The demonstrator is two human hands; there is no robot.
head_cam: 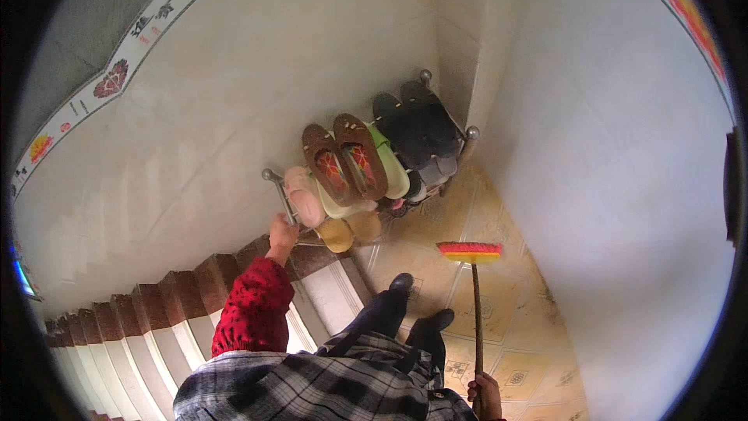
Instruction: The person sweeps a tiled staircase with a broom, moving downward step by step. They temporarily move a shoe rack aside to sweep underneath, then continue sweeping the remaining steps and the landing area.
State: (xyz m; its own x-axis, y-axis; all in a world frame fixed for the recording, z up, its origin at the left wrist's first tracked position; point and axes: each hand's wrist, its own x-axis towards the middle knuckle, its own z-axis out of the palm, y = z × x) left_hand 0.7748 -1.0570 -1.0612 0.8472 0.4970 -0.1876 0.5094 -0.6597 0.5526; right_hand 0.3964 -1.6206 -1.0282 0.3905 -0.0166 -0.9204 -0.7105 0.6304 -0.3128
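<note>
My left hand (283, 233) grips the near end of a metal shoe rack (286, 202) that stands against the wall. Brown slip-on shoes (345, 158) lie on top of light green slippers (392, 172), with pink clogs (305, 197) beside them and dark shoes (416, 123) at the rack's far end. Yellow slippers (336, 235) show lower down. At the lower right my right hand (486, 393) is closed around the stick handle of a broom (478, 316). The broom's red and yellow head (470, 251) is over the tiled floor, right of the rack.
A staircase (158, 339) with pale treads and dark red edging drops away on the left, right beside the rack's near end. Patterned yellow floor tiles (485, 304) lie around my feet. Pale walls (613, 158) close in behind the rack and on the right.
</note>
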